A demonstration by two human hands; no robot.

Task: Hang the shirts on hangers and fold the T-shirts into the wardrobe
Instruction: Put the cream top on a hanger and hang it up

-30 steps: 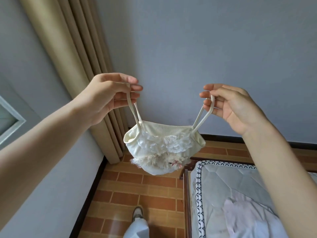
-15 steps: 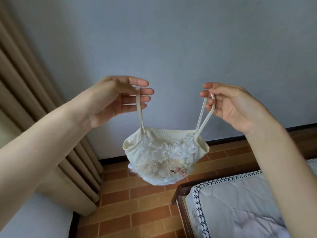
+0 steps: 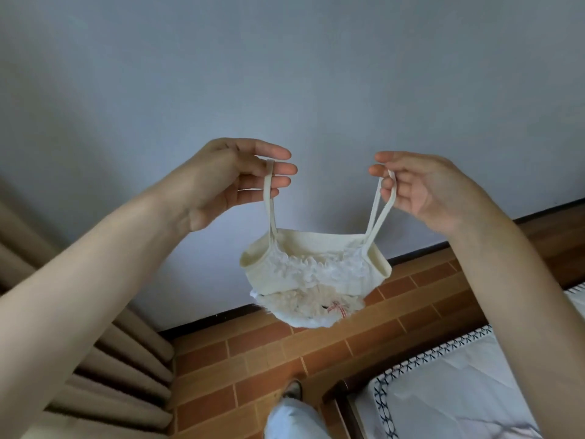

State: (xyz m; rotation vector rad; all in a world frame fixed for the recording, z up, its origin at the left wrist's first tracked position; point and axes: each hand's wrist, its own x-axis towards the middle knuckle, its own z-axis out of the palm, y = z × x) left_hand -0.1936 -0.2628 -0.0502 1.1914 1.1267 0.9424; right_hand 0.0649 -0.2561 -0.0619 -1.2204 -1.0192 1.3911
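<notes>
Holding the cream camisole top (image 3: pixel 311 274) up in front of me by its two thin straps, I have it spread between both hands against the grey wall (image 3: pixel 285 74). My left hand (image 3: pixel 228 182) pinches the left strap (image 3: pixel 269 198) between thumb and fingers, closed on it near the top of the loop; my right hand (image 3: pixel 421 188) has the right strap (image 3: pixel 384 201) hooked over its curled fingers, the other fingers loose. In the head view, compared with a second ago, my hands sit a little closer together and the top has swung more squarely toward me, while the curtain (image 3: pixel 104 369) has slid down to the lower left and the mattress (image 3: pixel 449 391) to the lower right, so I have turned away from the bed. The garment hangs clear above the brick-patterned floor (image 3: pixel 253 359), touching nothing. I judge I am checking its shape before choosing hanger or fold; no hanger or wardrobe is in sight yet.
</notes>
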